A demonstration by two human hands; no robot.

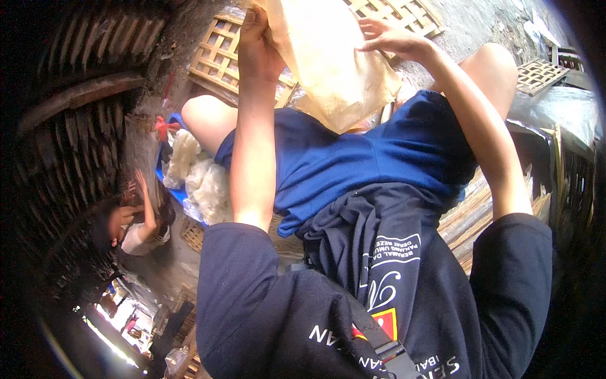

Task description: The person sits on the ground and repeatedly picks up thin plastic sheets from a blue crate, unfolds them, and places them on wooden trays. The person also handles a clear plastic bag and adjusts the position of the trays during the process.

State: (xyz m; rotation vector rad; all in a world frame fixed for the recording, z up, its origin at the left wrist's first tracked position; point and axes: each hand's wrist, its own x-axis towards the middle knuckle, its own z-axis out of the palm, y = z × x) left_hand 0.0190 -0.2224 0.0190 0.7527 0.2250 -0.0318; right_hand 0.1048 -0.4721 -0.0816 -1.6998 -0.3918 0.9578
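A pale yellowish, see-through plastic bag (334, 60) hangs in front of me above my lap, its lower end spread over my blue shorts. My left hand (257, 44) is raised at the bag's left edge, with its fingers closed on the plastic near the top of the view. At the other edge, my right hand (394, 39) has its fingers stretched out and apart, close to or lightly touching the plastic. Behind the bag lies a woven bamboo tray (219, 50), partly hidden.
A blue container (165, 174) with whitish filled plastic bags (207, 186) stands by my left knee. Another person (142, 230) sits farther left. More lattice trays (540, 76) lie right and beyond. Clear plastic sheeting (562, 117) and long pale strips (470, 218) are at my right.
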